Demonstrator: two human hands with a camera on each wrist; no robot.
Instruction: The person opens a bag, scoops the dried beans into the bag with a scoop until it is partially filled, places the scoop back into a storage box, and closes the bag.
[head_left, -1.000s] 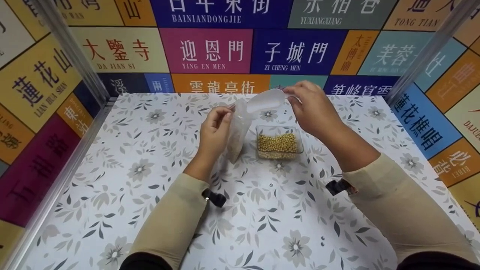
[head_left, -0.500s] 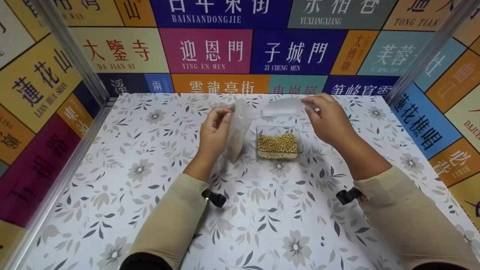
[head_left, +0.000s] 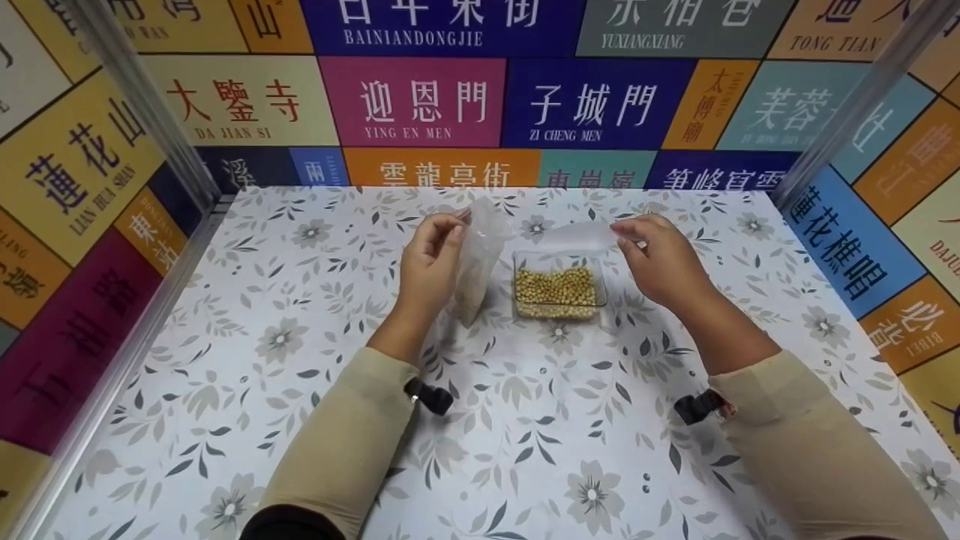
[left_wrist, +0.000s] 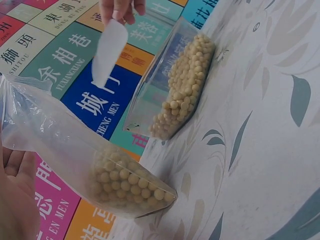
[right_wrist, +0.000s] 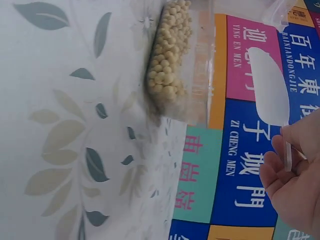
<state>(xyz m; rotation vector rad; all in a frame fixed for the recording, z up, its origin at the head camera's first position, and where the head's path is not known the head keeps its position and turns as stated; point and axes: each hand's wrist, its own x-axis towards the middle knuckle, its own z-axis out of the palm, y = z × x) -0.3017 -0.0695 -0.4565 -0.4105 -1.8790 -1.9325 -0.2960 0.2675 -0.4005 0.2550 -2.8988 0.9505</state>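
The left hand [head_left: 431,255] grips the top of one bag [head_left: 481,251], standing toward the table's far edge [head_left: 360,187]; beside it, one clear tub [head_left: 555,260] of uncountably many beans [head_left: 555,286]; then one scoop [right_wrist: 270,87], pinched by the right hand [head_left: 664,259]. Scooping seems in hand; next probably calls for dipping into the tub.

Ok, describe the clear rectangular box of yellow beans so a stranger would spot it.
Find the white tabletop printed with grey flowers, then look between the person's left hand and right hand. A clear, rigid, rectangular box stands there, partly filled with round yellow beans. Unlike the soft translucent plastic bag and the white scoop nearby, it is in neither hand.
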